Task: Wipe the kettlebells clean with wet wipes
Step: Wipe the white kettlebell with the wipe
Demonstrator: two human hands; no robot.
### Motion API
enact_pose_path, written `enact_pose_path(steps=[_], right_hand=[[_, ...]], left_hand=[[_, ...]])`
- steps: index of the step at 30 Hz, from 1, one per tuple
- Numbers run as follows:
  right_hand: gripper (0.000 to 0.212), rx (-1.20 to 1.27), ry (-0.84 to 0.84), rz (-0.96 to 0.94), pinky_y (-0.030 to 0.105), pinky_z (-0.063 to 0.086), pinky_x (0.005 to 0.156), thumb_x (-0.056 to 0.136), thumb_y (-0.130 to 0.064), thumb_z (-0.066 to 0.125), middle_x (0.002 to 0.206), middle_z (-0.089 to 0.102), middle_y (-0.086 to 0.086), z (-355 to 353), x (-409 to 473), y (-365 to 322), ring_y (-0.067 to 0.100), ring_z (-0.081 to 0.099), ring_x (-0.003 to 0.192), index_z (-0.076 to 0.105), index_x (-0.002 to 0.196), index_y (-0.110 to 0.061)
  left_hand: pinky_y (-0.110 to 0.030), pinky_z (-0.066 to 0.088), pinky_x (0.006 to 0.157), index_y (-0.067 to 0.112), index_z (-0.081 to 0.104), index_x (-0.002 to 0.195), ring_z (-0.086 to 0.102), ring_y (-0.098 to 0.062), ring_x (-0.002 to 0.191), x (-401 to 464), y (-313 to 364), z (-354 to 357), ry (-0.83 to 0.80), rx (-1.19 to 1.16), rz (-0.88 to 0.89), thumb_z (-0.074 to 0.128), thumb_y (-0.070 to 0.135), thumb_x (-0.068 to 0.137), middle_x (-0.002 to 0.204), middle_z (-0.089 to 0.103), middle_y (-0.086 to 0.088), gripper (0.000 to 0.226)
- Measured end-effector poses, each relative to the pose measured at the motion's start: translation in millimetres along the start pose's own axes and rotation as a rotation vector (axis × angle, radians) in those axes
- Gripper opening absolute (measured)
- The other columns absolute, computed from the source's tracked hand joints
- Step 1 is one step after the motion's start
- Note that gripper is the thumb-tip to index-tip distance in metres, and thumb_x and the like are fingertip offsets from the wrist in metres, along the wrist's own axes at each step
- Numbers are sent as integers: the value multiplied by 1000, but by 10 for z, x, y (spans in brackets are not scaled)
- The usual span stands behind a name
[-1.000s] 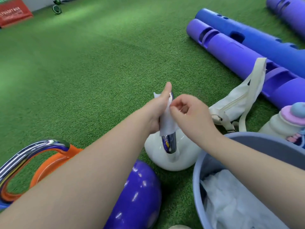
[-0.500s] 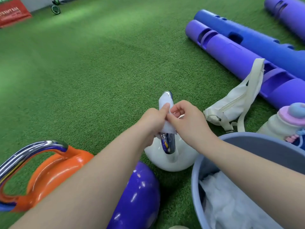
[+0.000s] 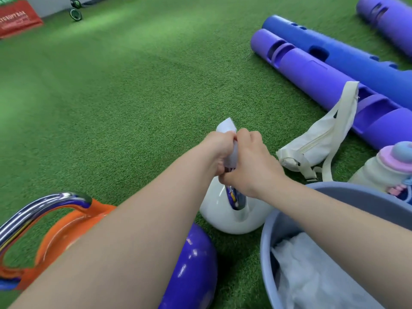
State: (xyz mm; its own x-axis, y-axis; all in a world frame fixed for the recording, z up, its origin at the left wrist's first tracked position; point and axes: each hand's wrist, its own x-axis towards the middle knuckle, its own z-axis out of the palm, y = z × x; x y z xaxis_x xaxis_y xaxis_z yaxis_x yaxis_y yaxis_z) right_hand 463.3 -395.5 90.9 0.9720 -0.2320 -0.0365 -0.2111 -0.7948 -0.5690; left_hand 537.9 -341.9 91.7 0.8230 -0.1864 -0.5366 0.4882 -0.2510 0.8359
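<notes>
Both hands slide down the handle — wipe wrapped tight

A moment ago the left hand (image 3: pixel 219 150) reached the handle's top; now it grips lower, the right hand (image 3: pixel 249 157) closing in beside it, both clamped around the wet wipe (image 3: pixel 227 128) on the white kettlebell (image 3: pixel 225 216) — handle nearly done, I'd say. The basin (image 3: pixel 267 237) sits just right of that kettlebell.

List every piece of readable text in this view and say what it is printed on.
"...SOFT BOX" is my best reading of the white lettering on the red box at the far left edge of the turf; its first letters are cut off and blurred.
Smaller white line beneath it: too blurred to read.
Coloured markings on the bottle at the right: too blurred to read.
</notes>
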Motion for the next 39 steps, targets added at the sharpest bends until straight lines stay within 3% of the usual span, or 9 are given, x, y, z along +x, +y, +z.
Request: enact_pose_path(steps=[12,16,18,22,24,27,31,34,39], right_hand=[[78,-60,-51,67,40,40,98,53,-30,88,134,31,3,-597,232,479,27,41,118,47,119,-36],[41,-74,224,109,32,36,75,70,-30,78,102,43,2,-501,127,513,23,48,95,49,97,-21],[21,338,187,250,33,40,67,81,-21,67,75,47,-1,-357,-45,443,17,48,69,47,75,-19],[13,1397,-264,630,25,48,57,90,-7,53,57,52,2,-175,-332,152,14,48,59,53,78,-12],[10,1417,-310,728,25,48,67,94,-20,52,68,51,3,-117,-273,66,14,48,63,52,89,-12],[33,1384,-245,814,29,49,85,93,-40,51,77,47,3,4,-19,12,14,54,77,54,106,-10],[45,1539,-89,902,31,44,81,92,-52,44,111,63,5,-3,320,95,20,60,100,54,113,-14],[38,1658,-95,940,33,39,90,99,-34,33,88,58,10,-168,446,265,22,56,88,51,88,-2],[20,1828,-95,995,22,46,79,94,-10,42,57,56,8,-208,553,381,15,47,55,50,77,-4]], left_hand=[[-43,45,67,5,47,91,56,-26,73,-123,-126,363,33,-920,-139,42,18,96,85,57,-14,15],[-36,48,57,7,44,78,52,-19,65,-250,-86,384,49,-1138,-120,46,10,95,78,53,-9,17],[-35,51,64,3,48,85,54,-20,70,-276,-106,389,62,-1182,-113,48,12,95,89,57,-12,13],[-37,43,92,6,51,119,58,-25,101,-329,-181,343,48,-915,-215,54,35,92,112,60,-13,40],[-34,47,90,9,55,115,58,-21,107,-345,-222,298,65,-795,-227,60,39,87,111,64,-6,42],[-24,45,61,14,56,83,53,-13,67,-431,-194,243,87,-669,-273,61,45,85,70,61,1,32],[-25,39,80,20,60,105,51,-13,92,-464,-292,178,90,-474,-223,57,49,85,109,58,1,35],[-27,38,71,21,53,69,47,-18,72,-512,-470,42,265,-195,45,58,35,88,76,54,0,25],[-29,44,77,22,54,92,54,-13,87,-476,-440,-383,418,213,433,48,14,93,93,59,5,10]])
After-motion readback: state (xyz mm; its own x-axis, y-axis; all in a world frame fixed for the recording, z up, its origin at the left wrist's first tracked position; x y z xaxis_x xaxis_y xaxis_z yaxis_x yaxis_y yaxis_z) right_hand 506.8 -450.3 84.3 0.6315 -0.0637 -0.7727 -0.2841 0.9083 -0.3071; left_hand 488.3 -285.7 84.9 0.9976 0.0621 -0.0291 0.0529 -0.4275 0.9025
